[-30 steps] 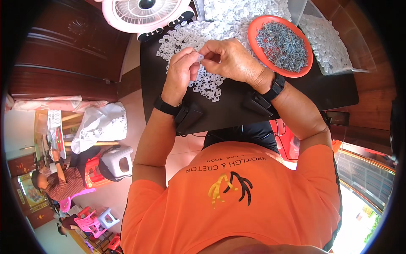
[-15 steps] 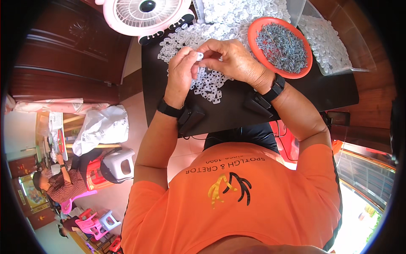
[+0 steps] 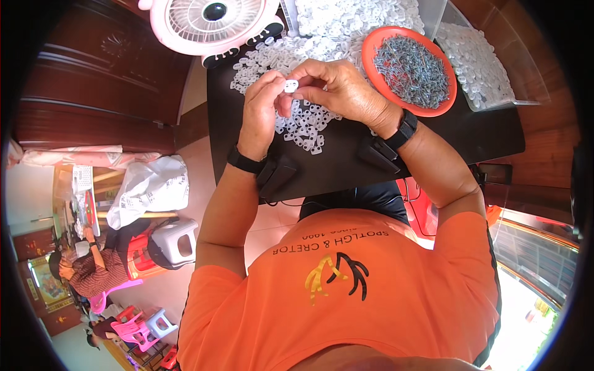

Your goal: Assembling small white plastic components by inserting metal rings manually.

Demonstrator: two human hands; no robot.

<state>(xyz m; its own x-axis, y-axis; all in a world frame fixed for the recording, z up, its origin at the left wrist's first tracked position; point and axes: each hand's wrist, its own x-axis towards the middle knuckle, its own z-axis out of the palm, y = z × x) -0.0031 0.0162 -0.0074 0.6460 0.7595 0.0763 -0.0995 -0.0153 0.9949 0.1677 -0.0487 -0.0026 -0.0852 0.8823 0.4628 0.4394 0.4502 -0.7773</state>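
Both hands meet above a black table [image 3: 346, 170]. My left hand [image 3: 260, 114] and my right hand [image 3: 337, 93] pinch one small white plastic piece [image 3: 291, 85] between their fingertips. Under the hands lies a heap of similar white plastic pieces [image 3: 303, 127]. To the right of my right hand stands an orange bowl [image 3: 374, 46] filled with small grey metal parts [image 3: 411, 68]. Each wrist carries a black band with a dark device.
A pink and white table fan [image 3: 213, 21] stands at the far left of the table. A clear tray of white pieces [image 3: 476, 65] sits at the right, more pieces [image 3: 346, 15] at the back. Another person sits far off at lower left, near a white bag [image 3: 148, 191] and plastic stools.
The hands have shifted only slightly while turning the small white piece between the fingertips. Nothing else has moved.
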